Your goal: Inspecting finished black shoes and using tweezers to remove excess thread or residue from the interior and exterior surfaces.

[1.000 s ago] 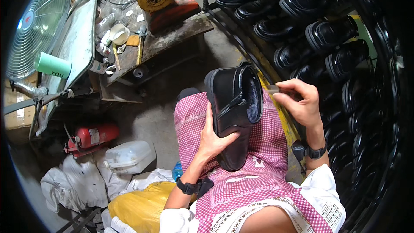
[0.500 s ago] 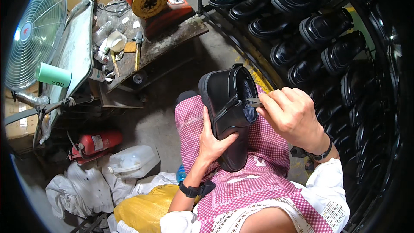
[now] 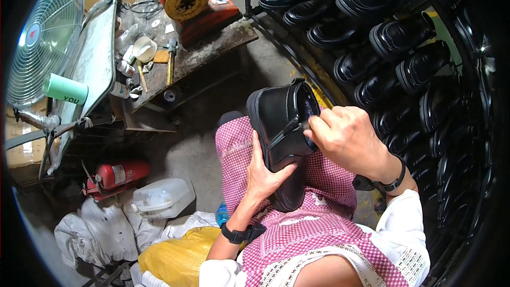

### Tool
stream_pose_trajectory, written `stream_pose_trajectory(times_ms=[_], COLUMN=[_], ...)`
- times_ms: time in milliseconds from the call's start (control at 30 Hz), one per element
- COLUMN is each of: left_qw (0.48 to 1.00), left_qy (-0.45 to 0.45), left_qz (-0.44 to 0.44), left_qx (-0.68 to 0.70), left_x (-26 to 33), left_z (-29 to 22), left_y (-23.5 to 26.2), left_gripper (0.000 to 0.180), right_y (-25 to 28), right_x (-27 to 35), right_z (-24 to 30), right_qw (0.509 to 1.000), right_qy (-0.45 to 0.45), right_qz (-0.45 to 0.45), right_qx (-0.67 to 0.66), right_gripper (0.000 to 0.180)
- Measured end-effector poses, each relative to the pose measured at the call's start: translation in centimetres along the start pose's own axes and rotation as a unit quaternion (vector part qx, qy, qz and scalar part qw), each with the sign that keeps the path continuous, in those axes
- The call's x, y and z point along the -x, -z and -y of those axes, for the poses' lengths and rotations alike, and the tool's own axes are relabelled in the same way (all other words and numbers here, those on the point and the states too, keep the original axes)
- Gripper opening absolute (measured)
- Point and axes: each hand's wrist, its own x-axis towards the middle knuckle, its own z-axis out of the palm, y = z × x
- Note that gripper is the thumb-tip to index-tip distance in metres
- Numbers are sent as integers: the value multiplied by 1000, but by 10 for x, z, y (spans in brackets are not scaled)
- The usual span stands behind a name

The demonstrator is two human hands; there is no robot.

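The left hand (image 3: 264,179) clasps the black boot (image 3: 274,118), its opening beside the right hand (image 3: 345,137) pinching a mostly hidden tool (image 3: 306,125).

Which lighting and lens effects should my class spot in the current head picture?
All in the head view: black fisheye vignetting swallows the corners; near the right rim, the rack bows along its outer edge; glossy shoes there catch bright glints; deep shadow fills the space under the workbench; the boot shows a soft sheen; the right hand looks fairly sharp.
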Motion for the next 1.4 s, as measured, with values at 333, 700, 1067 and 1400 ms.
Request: stream_pose_trajectory(times_ms=[333, 700, 1067, 1400], left_qw=[993, 966, 896, 912], left_qy=[-26, -169, -197, -243], left_qz=[-15, -86, 46, 260], left_qx=[110, 178, 396, 203], left_x=[1, -12, -41, -47], left_z=[19, 64, -29, -98], left_y=[15, -12, -52, -87], left_gripper=[113, 84, 67, 55], right_y=[-19, -68, -36, 48], right_x=[17, 84, 100, 211], right_z=[-14, 16, 10, 6], right_qw=[889, 814, 654, 531], right_qy=[-210, -247, -265, -304], right_qz=[-244, -124, -269, -575], right_qx=[-325, -511, -656, -543], right_gripper=[20, 63, 86, 81])
